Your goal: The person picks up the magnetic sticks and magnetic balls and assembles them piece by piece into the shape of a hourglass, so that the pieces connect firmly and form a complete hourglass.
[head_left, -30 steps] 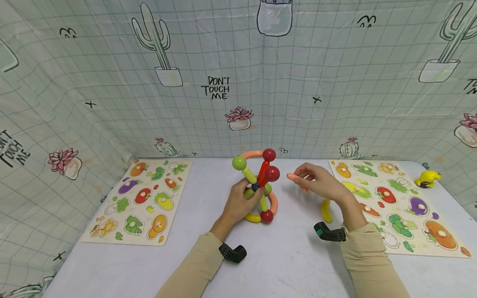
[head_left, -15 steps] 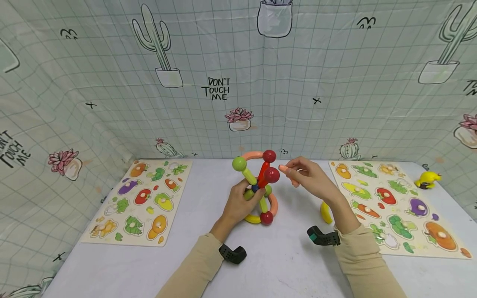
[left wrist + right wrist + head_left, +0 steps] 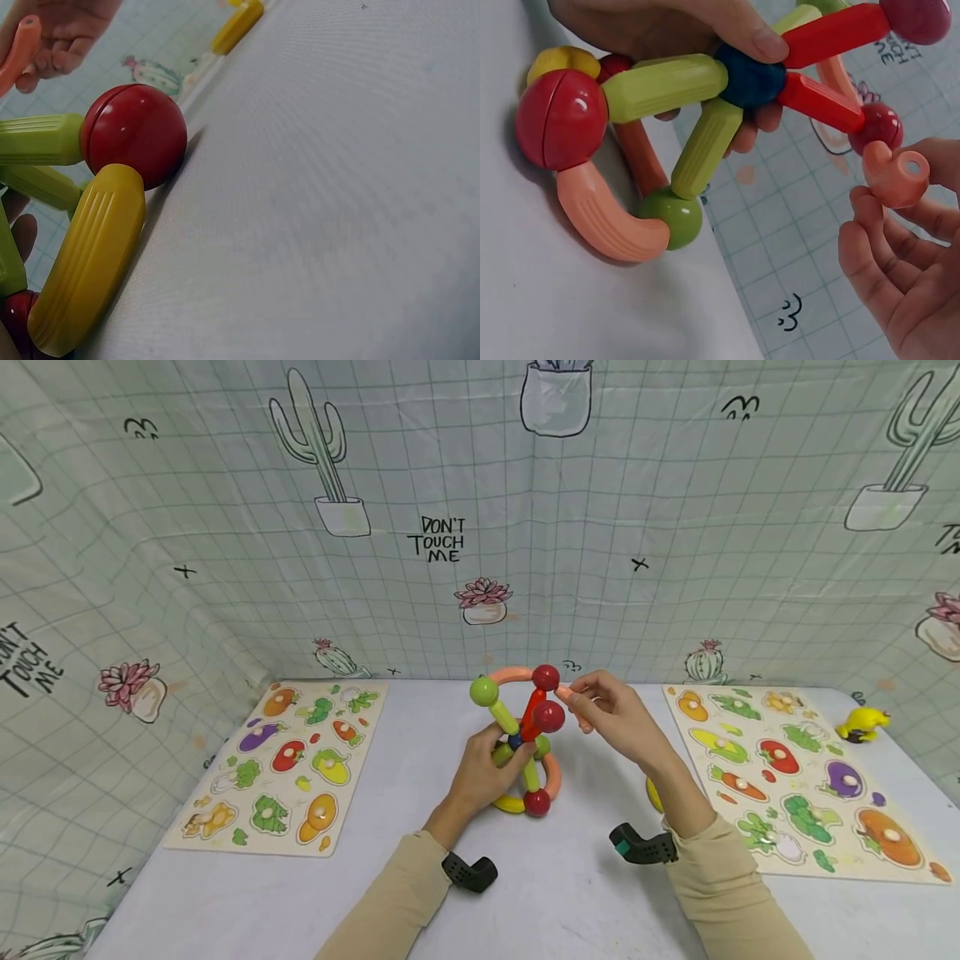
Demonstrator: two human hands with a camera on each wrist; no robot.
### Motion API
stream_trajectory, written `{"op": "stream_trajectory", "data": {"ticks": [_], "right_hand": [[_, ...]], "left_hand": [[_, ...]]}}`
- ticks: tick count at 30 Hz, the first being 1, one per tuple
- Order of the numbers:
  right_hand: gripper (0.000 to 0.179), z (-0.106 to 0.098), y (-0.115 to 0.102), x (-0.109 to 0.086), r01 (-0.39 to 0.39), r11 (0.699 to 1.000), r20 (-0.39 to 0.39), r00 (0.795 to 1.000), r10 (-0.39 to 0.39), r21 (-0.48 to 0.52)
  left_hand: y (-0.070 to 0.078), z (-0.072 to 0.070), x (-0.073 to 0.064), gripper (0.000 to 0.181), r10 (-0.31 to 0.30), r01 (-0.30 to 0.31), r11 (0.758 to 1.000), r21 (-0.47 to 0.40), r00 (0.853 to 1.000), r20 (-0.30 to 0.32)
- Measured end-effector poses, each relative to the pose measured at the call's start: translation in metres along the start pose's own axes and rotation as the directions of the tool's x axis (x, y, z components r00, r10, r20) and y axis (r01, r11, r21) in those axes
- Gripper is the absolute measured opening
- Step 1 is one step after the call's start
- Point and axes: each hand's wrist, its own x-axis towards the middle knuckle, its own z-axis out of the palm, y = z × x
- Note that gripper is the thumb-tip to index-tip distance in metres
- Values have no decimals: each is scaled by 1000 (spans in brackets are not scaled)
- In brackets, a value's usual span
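My left hand (image 3: 480, 770) grips a ball-and-stick building toy model (image 3: 667, 79) at its middle, the thumb on the blue ball (image 3: 751, 77). Straight green and red sticks run out from that ball to green and red balls. Curved orange and yellow sticks join balls along the base, which stands on the table. Between thumb and fingers, my right hand (image 3: 618, 717) pinches a loose orange curved stick (image 3: 897, 180). One end of it is at the upper red ball (image 3: 546, 677); in the right wrist view it appears to touch that ball.
A yellow curved stick (image 3: 653, 793) lies on the white table (image 3: 555, 893), partly behind my right wrist. Vegetable puzzle boards lie left (image 3: 277, 768) and right (image 3: 810, 777). A small yellow toy (image 3: 862, 724) sits at the far right. Patterned cloth (image 3: 555, 527) hangs behind.
My right hand has moved left with the orange curved stick, bringing its end up to the upper red ball. My left hand and the model have stayed nearly in place.
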Motion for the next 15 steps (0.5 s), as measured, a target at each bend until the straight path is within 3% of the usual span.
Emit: {"op": "stream_trajectory", "data": {"ticks": [8,15], "right_hand": [[35,-1,-3,-1,-42,997,-72,996,47,68],[39,-4,-8,-1,-85,994,-22,996,87,64]], "left_hand": [[-1,1,0,26,25,-25,1000,10,1000,-3],[-1,0,0,25,16,-16,1000,19,1000,-2]]}}
